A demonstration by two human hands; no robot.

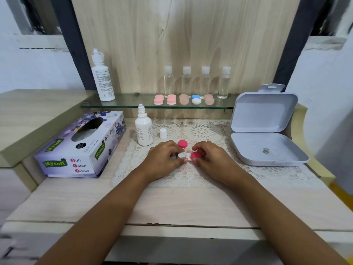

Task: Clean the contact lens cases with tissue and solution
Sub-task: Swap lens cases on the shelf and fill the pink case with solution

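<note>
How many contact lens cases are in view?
6. Five line the glass shelf: four pink cases and a blue-and-white case. The sixth case is gripped by the left hand and right hand.

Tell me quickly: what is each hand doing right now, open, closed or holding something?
Left hand: pinches the uncapped end of the case.
Right hand: grips the red cap at the case's other end.
</note>
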